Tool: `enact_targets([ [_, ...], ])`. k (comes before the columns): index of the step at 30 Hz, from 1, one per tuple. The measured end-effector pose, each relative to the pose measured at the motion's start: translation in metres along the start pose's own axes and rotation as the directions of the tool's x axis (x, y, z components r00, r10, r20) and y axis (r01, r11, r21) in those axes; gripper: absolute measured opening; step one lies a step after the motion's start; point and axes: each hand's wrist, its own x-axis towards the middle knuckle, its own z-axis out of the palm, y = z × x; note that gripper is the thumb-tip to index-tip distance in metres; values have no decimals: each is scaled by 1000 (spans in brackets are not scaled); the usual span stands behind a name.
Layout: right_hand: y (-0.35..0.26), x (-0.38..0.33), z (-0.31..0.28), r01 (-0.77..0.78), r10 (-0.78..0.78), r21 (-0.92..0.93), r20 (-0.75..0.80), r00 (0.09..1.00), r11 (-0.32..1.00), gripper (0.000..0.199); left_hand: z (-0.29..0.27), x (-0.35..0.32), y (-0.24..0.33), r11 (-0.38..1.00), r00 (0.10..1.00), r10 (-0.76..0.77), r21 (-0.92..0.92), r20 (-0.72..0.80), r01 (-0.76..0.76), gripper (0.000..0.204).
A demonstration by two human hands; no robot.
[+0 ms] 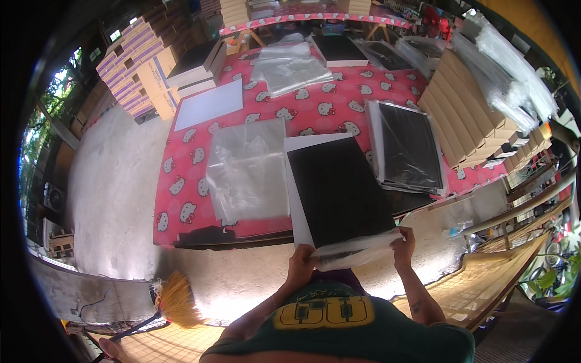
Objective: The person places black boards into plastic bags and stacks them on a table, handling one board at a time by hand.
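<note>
A black rectangular sheet or board (339, 187) lies at the table's near edge, its near end reaching out toward me. Under its left side shows a white sheet (301, 209). Bunched across the near end of the black sheet is a clear plastic bag (357, 249); whether that end is inside it, I cannot tell. My left hand (301, 264) pinches the bag's left corner, close to the white sheet's lower end. At the opposite corner my right hand (403, 243) grips the plastic between thumb and fingers.
Flat clear bags (251, 175) lie left of the black sheet. To the right rests a stack of bagged black sheets (408, 145). Folded brown cartons (463, 115) stand at the right edge, stacked boxes (142, 66) at the far left. A broom (177, 300) is below left.
</note>
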Motion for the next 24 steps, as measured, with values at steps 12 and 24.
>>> enact_targets([
  [12, -220, 1, -31, -423, -489, 742, 664, 566, 519, 71, -112, 6, 196, 588, 901, 423, -787, 99, -190, 48],
  [24, -160, 118, 93, -542, -234, 810, 584, 777, 223, 20, -98, 158, 124, 317, 991, 137, -948, 8, -36, 24],
])
